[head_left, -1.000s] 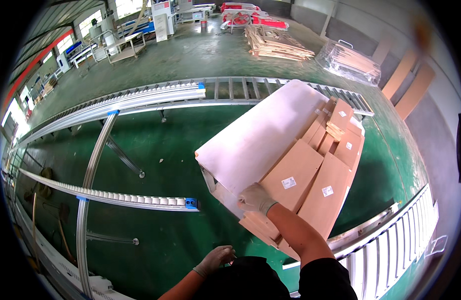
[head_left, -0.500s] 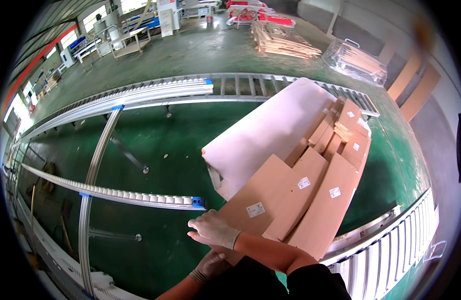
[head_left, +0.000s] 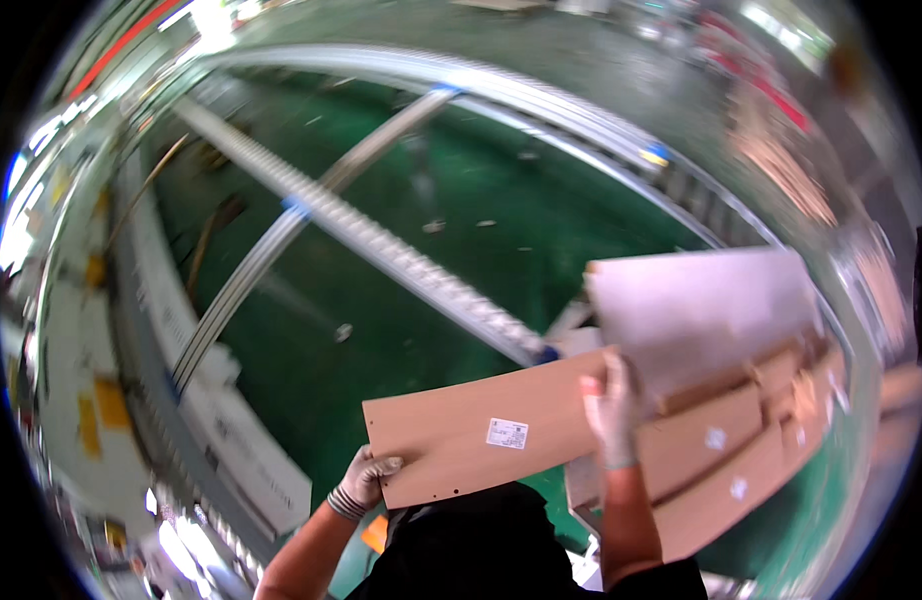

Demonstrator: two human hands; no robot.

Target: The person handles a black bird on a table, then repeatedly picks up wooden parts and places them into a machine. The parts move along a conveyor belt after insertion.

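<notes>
A flat brown board point(head_left: 451, 425) with a white label and small holes along its near edge is held level in front of my body. My left hand point(head_left: 363, 480), in a pale glove with a striped cuff, grips its left end, thumb on top. At the right end, my gloved right hand point(head_left: 611, 415) is closed over the edge, slightly blurred. To the right of it, several more labelled brown boards point(head_left: 706, 440) lie overlapping on a white-topped stand point(head_left: 706, 295). The undersides of the fingers are hidden below the held board.
A roller rail point(head_left: 401, 255) runs diagonally ahead, ending near the stand, and a metal crossbeam point(head_left: 241, 285) crosses it. Farther out curves a long conveyor frame point(head_left: 581, 140). Long white cartons point(head_left: 246, 455) lie at the left. Stacked wooden strips point(head_left: 786, 165) sit at far right.
The view has swung left. One labelled board has come off the stack and is now between both hands, which have moved apart to its two ends.
</notes>
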